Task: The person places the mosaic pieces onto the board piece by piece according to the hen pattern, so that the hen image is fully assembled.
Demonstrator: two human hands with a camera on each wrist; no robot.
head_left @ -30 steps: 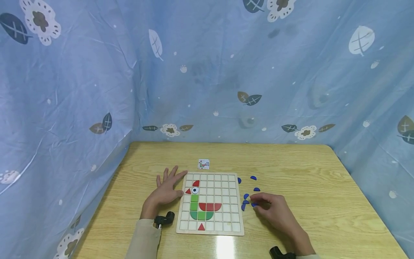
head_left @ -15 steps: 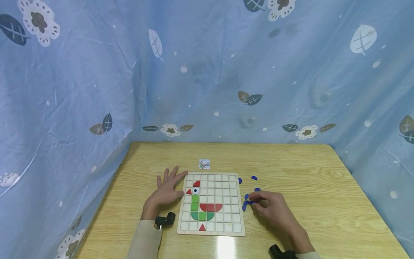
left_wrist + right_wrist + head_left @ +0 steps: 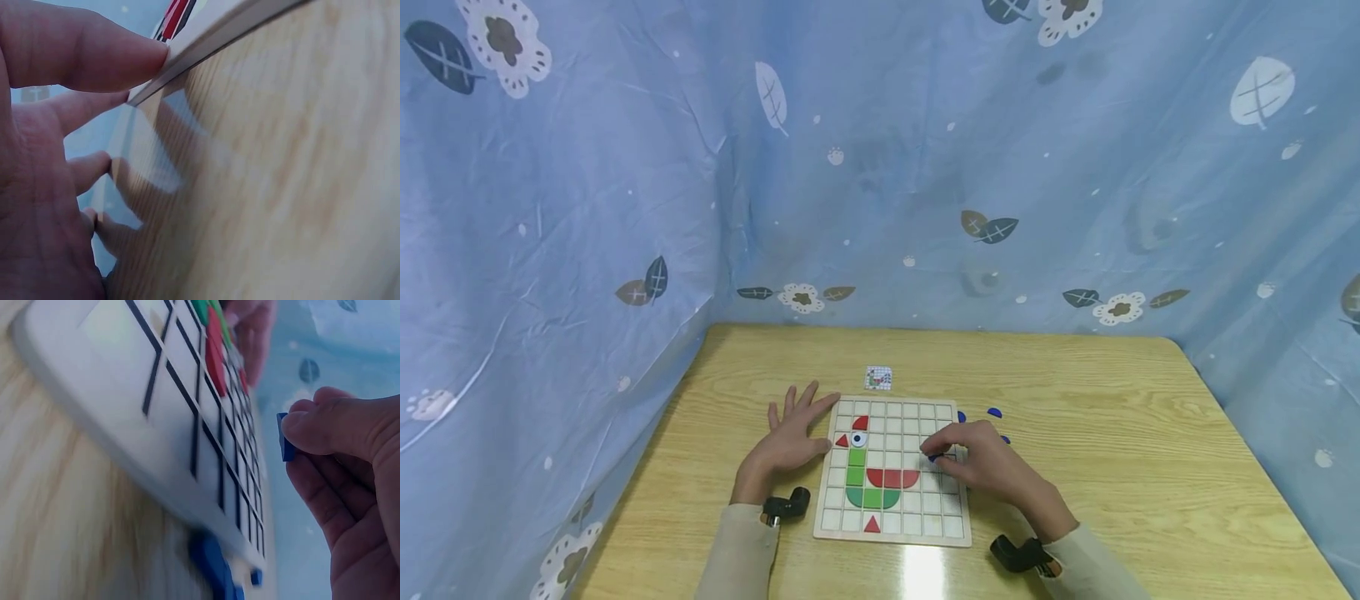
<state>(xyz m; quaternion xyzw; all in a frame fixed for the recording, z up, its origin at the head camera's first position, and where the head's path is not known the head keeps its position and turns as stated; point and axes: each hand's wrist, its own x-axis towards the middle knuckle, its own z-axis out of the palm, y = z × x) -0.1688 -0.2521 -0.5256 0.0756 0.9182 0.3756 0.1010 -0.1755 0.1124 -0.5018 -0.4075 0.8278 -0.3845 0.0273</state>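
Note:
My right hand [image 3: 988, 462] pinches a small blue half-round tile [image 3: 285, 437] between thumb and fingertips, over the right part of the white grid board [image 3: 912, 523]. With fingers spread, my left hand [image 3: 790, 437] rests at the board's left edge; its thumb [image 3: 125, 62] touches the rim in the left wrist view. On the board lie red and green pieces: a red quarter-round [image 3: 861, 423], a round eye tile [image 3: 858, 439], green squares [image 3: 856, 476], a red row [image 3: 892, 478] and a red triangle [image 3: 872, 524].
Behind the board lies a small picture card [image 3: 878, 377]. Several blue half-round tiles [image 3: 995, 412] lie on the wooden table [image 3: 1097, 467] right of the board, some hidden by the right hand. A blue patterned curtain [image 3: 880, 167] surrounds the table.
My right hand has picked up a blue half-round tile from beside the board and carried it left over the grid. The left hand stays at the board's edge.

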